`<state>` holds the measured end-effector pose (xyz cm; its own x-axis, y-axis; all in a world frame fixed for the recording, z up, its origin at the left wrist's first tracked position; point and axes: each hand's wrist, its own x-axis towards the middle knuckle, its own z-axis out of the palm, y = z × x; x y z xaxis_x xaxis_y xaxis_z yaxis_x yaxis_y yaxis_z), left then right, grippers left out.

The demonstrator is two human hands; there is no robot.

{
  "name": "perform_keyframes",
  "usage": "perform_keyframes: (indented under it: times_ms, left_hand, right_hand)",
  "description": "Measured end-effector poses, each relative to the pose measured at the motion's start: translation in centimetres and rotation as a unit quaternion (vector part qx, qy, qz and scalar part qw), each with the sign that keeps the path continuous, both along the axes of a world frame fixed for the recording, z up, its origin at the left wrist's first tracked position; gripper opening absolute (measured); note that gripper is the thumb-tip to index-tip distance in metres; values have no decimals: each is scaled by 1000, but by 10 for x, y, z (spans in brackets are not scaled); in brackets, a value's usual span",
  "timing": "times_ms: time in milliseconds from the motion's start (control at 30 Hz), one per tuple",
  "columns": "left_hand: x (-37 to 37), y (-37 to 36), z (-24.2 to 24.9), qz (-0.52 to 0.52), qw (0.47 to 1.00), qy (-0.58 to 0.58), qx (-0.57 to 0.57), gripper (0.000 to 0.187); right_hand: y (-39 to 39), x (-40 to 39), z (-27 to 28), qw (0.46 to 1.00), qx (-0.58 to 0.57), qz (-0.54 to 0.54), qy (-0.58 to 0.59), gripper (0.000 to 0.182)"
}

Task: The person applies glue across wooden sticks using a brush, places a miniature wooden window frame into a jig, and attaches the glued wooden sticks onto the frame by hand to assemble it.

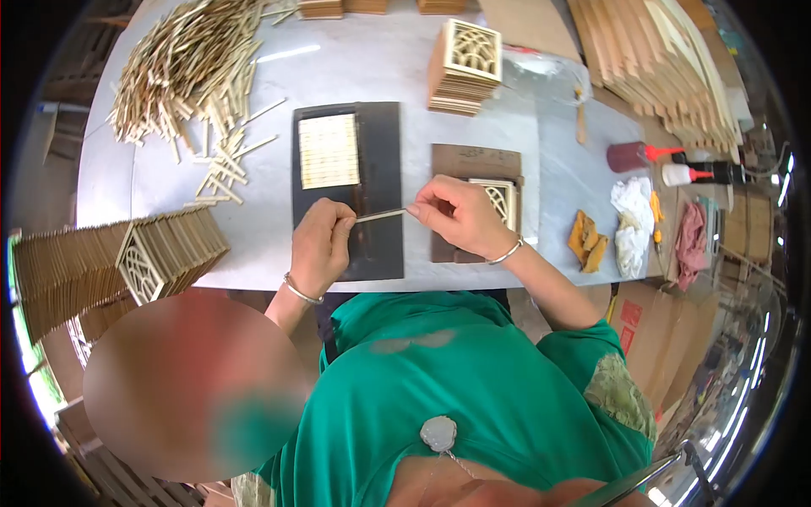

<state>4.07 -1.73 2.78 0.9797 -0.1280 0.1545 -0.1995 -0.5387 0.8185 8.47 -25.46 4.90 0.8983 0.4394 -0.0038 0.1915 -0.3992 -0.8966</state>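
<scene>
A thin wooden stick (pixel 382 216) is stretched level between my two hands, above a dark board (pixel 380 160). My left hand (pixel 321 241) pinches its left end, while the fingertips of my right hand (pixel 460 215) close on its right end. On the dark board lies a pale block of closely laid strips (pixel 329 152). Under my right hand is a brown board (pixel 452 159) bearing a small framed wooden lattice panel (pixel 500 198), partly hidden by that hand.
Loose sticks (pixel 190 76) are heaped at the back left. Stacked lattice panels (pixel 465 72) stand at the back, more (pixel 173 253) at the left edge. Wooden pieces (pixel 655 63), a red bottle (pixel 629 156), white cloth (pixel 632 224) and an orange-brown scrap (pixel 586 241) are at right.
</scene>
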Motion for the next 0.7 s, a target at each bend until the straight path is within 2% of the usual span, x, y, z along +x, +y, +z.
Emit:
perform_keyframes:
  times_ms: [33,67,167,233,267,333,400,467,500,533,600,633,700]
  left_hand:
    - [-1,-12,4,2,998,45,-44,3]
    - [-1,-22,5,-5,998,41,-47,3]
    - [-2,-49,5,-35,996,51,-65,2]
    - [-1,-67,7,-53,992,66,-92,6]
    - [1,-74,3,-60,992,67,-90,6]
    - [9,-87,-6,-98,992,-78,-35,9]
    - [18,-97,-7,-108,988,-108,-2,12]
    - [28,-106,-11,-96,979,-176,36,12]
    - [33,-110,-14,-99,975,-192,44,12]
    - [36,-113,-16,-104,975,-191,44,12]
    - [43,-119,-20,-94,967,-221,80,13]
    - [46,-121,-23,-98,964,-235,80,15]
    - [50,-125,-24,-104,962,-236,89,15]
  right_hand:
    - [-10,-6,2,1000,-7,-14,3,17]
    - [-19,-12,0,999,2,-33,9,17]
    - [-48,-25,-6,983,54,-114,133,18]
    - [-69,-30,-11,977,45,-145,150,17]
    - [-76,-33,-15,968,87,-167,168,17]
    - [-86,-37,-25,954,137,-197,180,17]
    - [-91,-40,-25,954,119,-218,170,17]
    - [-95,-43,-25,961,29,-274,26,19]
    - [-98,-45,-28,958,-11,-278,-73,10]
    - [-100,-45,-28,957,-11,-283,-72,10]
    - [-105,-44,-27,926,-135,-228,-269,9]
    - [-104,-44,-25,922,-153,-216,-282,18]
    - [-103,-43,-27,915,-180,-205,-299,22]
